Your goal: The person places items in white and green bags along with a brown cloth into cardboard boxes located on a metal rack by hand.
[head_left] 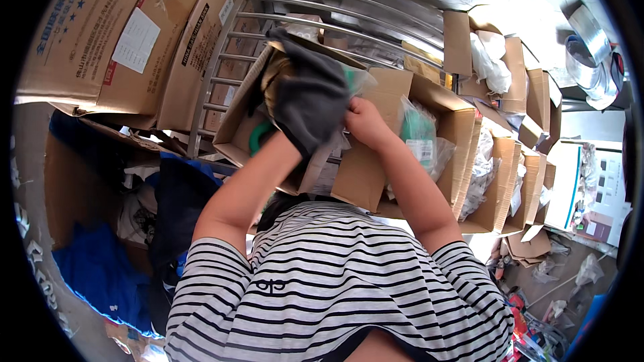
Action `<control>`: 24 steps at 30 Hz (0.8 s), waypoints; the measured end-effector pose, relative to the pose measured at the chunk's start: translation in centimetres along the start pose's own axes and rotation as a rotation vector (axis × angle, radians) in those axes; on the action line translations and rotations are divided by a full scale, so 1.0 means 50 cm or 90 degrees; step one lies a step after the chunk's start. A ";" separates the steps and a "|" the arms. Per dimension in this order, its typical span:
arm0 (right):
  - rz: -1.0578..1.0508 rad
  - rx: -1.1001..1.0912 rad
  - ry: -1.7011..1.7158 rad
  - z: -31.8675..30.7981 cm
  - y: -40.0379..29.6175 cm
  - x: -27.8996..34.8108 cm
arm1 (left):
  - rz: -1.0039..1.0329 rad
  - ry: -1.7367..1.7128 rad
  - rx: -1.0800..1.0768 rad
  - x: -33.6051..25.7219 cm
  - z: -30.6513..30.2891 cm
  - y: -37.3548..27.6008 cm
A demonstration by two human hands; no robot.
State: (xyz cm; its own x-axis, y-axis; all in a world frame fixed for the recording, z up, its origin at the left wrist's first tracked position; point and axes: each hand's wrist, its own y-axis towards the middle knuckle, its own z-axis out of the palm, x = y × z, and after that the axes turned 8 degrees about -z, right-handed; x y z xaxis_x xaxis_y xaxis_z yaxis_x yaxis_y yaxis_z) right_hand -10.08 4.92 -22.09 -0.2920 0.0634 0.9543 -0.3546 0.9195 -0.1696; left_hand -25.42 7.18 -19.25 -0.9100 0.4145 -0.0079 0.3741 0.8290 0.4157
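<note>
A dark grey cloth point(314, 90), blurred in part, is draped over the end of my left forearm point(251, 188) and hides my left hand. A yellowish-brown patch shows along the cloth's left side. My right hand point(367, 123) is closed at the cloth's right edge and seems to pinch it. Behind that hand, a clear plastic bag point(362, 80) with something green shows. Below and around the cloth is an open cardboard box point(236, 123), with a green curved piece point(259, 136) inside it.
To the right, a row of open cardboard boxes point(463, 161) holds bagged parts, including a green bagged item point(417, 133). Metal rack bars point(347, 22) run behind. Large cartons point(126, 35) stand at upper left. Blue cloth point(95, 266) hangs at lower left. Metal strip rolls point(586, 65) are at upper right.
</note>
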 end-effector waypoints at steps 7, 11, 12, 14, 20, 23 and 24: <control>0.024 0.012 -0.081 -0.023 -0.028 0.021 | -0.004 -0.057 0.245 0.064 0.048 0.059; 0.055 0.006 -0.086 -0.031 -0.030 0.015 | -0.070 -0.265 0.097 0.165 0.077 0.044; 0.048 0.004 -0.078 -0.029 -0.027 0.010 | -0.110 -0.156 0.111 0.171 0.076 0.041; 0.039 0.017 -0.097 -0.024 -0.019 -0.002 | -0.179 -0.133 0.120 0.140 0.062 0.023; -0.254 -0.017 -0.067 -0.002 -0.012 -0.014 | 0.141 -0.017 0.009 -0.063 -0.011 0.023; -0.306 -0.051 -0.021 -0.004 -0.021 -0.006 | 0.193 -0.109 0.081 -0.042 -0.007 0.051; -0.182 -0.004 -0.051 -0.010 -0.026 -0.004 | 0.169 -0.129 0.063 -0.017 0.004 0.064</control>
State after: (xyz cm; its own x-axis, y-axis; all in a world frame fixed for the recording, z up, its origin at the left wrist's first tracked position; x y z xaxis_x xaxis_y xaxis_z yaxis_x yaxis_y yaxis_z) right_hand -9.12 3.92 -21.93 -0.2505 -0.2298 0.9404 -0.4270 0.8981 0.1057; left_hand -23.41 9.54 -18.10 -0.7282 0.6786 -0.0956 0.6177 0.7104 0.3374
